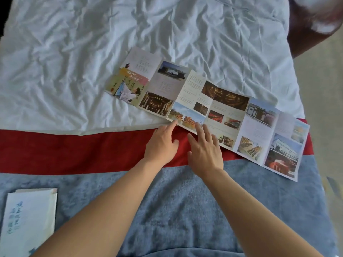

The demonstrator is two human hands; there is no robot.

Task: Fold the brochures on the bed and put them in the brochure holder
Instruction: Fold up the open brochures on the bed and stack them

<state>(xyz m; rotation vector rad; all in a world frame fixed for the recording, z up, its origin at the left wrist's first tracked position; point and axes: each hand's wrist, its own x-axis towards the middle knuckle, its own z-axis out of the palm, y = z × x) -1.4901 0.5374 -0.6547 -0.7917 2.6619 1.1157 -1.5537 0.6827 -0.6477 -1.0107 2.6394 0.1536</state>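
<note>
Head view. We take the brochure (207, 108) as landmark. It lies unfolded on the bed (74, 52), its long axis running from far left to near right, across the white sheet, the red strip (74, 151) and the blue blanket (176, 201).

Our left hand (161, 143) sits at its near edge around mid-length, fingers relaxed, index tip touching the paper. Our right hand (206, 151) is just beside it, fingers spread, fingertips resting on the same edge. Neither hand pinches anything. Both are equally near; the panels extend away to either side.

The brochure holder (29, 221) lies well to the near left of the brochure; a white edge shows above its top, possibly paper inside.
</note>
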